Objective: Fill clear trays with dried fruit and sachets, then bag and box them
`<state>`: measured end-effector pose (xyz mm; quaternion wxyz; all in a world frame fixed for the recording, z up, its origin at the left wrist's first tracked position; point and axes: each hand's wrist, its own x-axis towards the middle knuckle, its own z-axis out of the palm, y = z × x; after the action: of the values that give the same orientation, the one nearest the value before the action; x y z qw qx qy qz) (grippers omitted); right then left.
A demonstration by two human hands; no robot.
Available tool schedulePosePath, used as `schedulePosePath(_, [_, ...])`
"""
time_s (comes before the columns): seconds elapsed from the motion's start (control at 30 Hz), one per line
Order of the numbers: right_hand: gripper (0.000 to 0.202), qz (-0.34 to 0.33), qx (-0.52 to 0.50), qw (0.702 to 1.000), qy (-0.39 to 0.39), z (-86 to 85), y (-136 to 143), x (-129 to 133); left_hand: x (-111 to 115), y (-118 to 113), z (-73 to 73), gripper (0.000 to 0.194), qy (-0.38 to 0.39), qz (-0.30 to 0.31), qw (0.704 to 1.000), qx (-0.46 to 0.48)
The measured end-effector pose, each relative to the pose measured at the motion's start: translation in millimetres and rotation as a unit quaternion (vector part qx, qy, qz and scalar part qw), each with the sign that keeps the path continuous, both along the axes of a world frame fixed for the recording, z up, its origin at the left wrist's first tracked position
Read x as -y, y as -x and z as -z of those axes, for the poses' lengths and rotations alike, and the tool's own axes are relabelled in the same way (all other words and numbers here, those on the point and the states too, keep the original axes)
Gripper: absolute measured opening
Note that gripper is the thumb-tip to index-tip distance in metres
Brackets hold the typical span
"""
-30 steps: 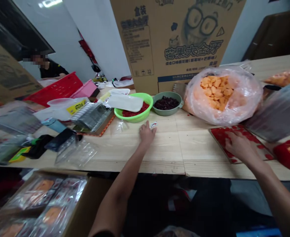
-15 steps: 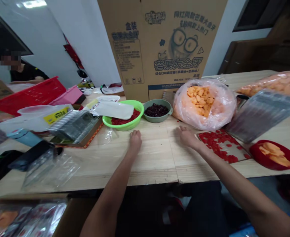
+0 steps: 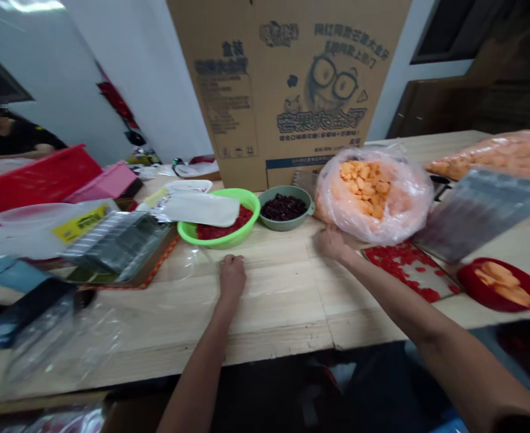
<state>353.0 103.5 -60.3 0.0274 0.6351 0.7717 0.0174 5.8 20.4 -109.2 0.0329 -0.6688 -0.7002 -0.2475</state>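
My left hand rests on the wooden table with its fingers curled in; nothing shows in it. Just beyond it is a light green bowl of red pieces, with a white tray lying across its top. My right hand is closed at the near left edge of a clear plastic bag of orange pieces; blur hides whether it holds anything small. Between and beyond the hands stands a grey-green bowl of dark pieces. Right of my right hand lies a flat board strewn with red pieces.
A tall cardboard box stands behind the bowls. At right are a dark red bowl with orange pieces and a stack of clear trays. Clear trays and a red crate crowd the left. A person sits far left.
The view has turned slightly, so most things shift left and down in the picture. My left hand has drawn back a little from the green bowl. My right hand now reaches the bag's edge.
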Motion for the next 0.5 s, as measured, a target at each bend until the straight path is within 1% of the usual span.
schedulePosePath(0.07, [0.041,0.021,-0.005,1.0,0.001,5.1,-10.6,7.9,-2.5,0.1,0.7,0.032,-0.001,-0.001,1.0,-0.007])
schedulePosePath(0.13, [0.048,0.059,-0.011,0.998,-0.005,9.6,-21.5,13.6,-4.4,-0.4,1.1,0.03,0.0,0.005,1.0,-0.012])
schedulePosePath(0.2, [0.055,0.101,-0.022,0.995,-0.012,12.8,-29.0,15.8,-5.1,-1.1,1.5,0.029,-0.002,0.011,1.0,-0.019])
schedulePosePath(0.27, [0.06,0.126,-0.042,0.991,-0.021,14.6,-31.2,14.5,-5.0,-1.1,2.2,0.03,-0.008,0.018,0.999,-0.028])
schedulePosePath(0.4, [0.062,0.121,-0.08,0.989,-0.03,14.8,-25.8,7.0,-4.8,0.3,4.3,0.031,-0.016,0.018,0.999,-0.041])
schedulePosePath(0.43, [0.058,0.112,-0.088,0.989,-0.026,13.9,-23.9,4.8,-4.5,0.6,4.6,0.031,-0.017,0.017,0.999,-0.043])
schedulePosePath(0.5, [0.042,0.08,-0.106,0.991,-0.012,10.4,-20.5,0.1,-3.6,0.7,4.8,0.031,-0.019,0.015,0.999,-0.045])
